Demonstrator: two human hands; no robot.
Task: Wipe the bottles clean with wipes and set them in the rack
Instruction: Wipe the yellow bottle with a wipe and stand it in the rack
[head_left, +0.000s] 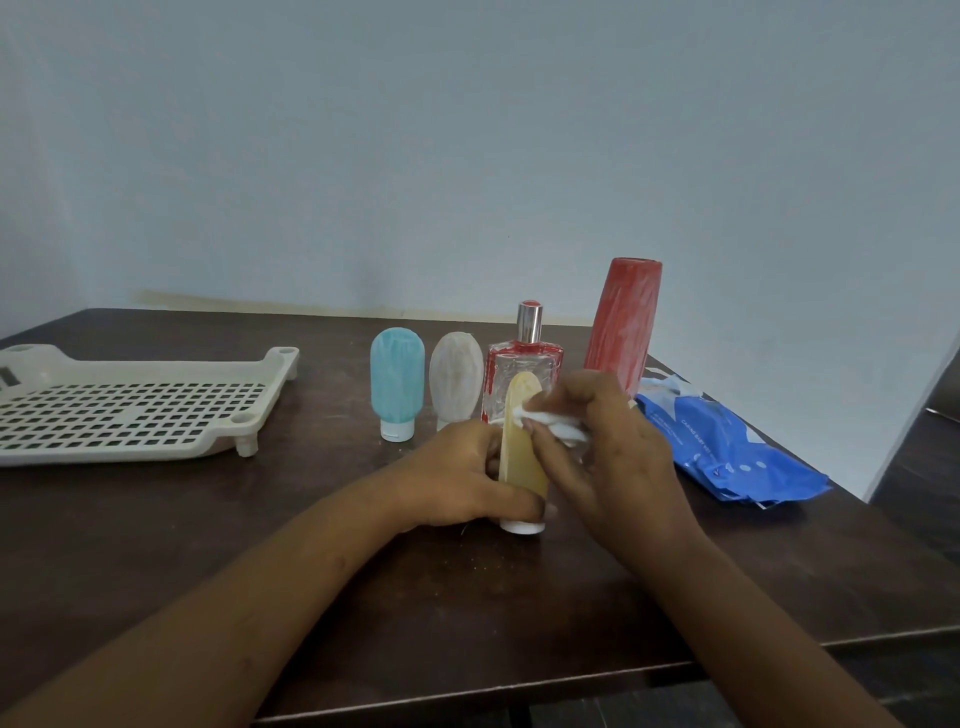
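Note:
A yellow squeeze bottle (521, 452) stands on its white cap near the middle of the dark table (467, 597). My left hand (457, 478) grips its lower body. My right hand (608, 441) pinches a crumpled white wipe (553, 423) against the bottle's upper right side. Behind stand a blue bottle (397, 382), a whitish bottle (456, 374), a clear glass bottle with red smears and a silver cap (527, 358) and a tall red bottle (623, 322). A cream perforated rack (130, 410) lies at the left, with nothing in it.
A blue pack of wet wipes (727, 447) lies to the right of my hands, near the table's right edge. A pale wall rises behind the table. The table's front edge runs below my forearms.

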